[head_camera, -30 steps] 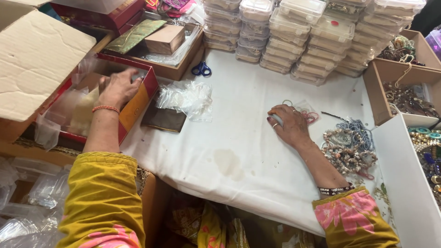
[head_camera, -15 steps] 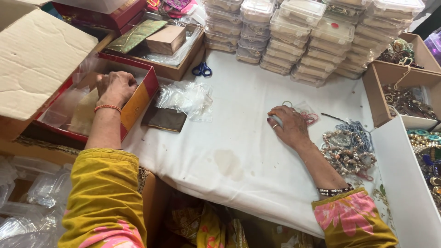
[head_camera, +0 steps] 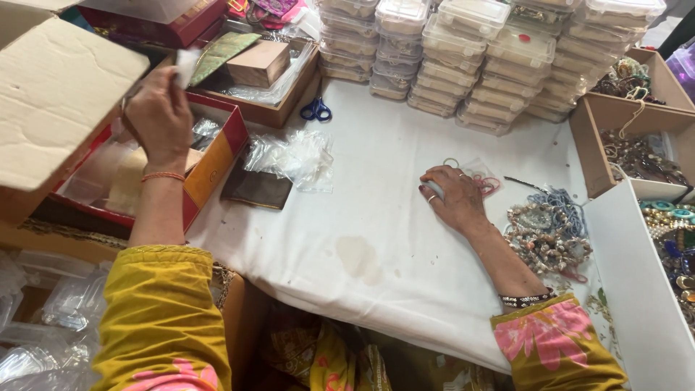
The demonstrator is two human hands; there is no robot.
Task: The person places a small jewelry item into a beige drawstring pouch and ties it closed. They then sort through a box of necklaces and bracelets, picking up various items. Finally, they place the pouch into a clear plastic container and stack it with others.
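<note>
My left hand point(head_camera: 161, 116) is raised above a red open box point(head_camera: 217, 145) at the left and pinches a small clear plastic pouch point(head_camera: 185, 66) between its fingertips. My right hand point(head_camera: 452, 197) rests palm down on the white tablecloth point(head_camera: 376, 239), its fingers over a small clear packet with a ring-like piece point(head_camera: 486, 181) beside it. A heap of beaded jewellery point(head_camera: 550, 232) lies just right of that hand.
Stacks of clear plastic boxes point(head_camera: 492, 51) line the far edge. Blue scissors point(head_camera: 316, 110), loose clear pouches point(head_camera: 293, 156) and a dark brown pad point(head_camera: 255, 188) lie left of centre. A cardboard flap point(head_camera: 58, 94) stands at the left; trays of jewellery point(head_camera: 637, 152) at the right.
My left hand has lifted out of the red box with a small clear pouch in its fingers. My right hand has stayed on the cloth.
</note>
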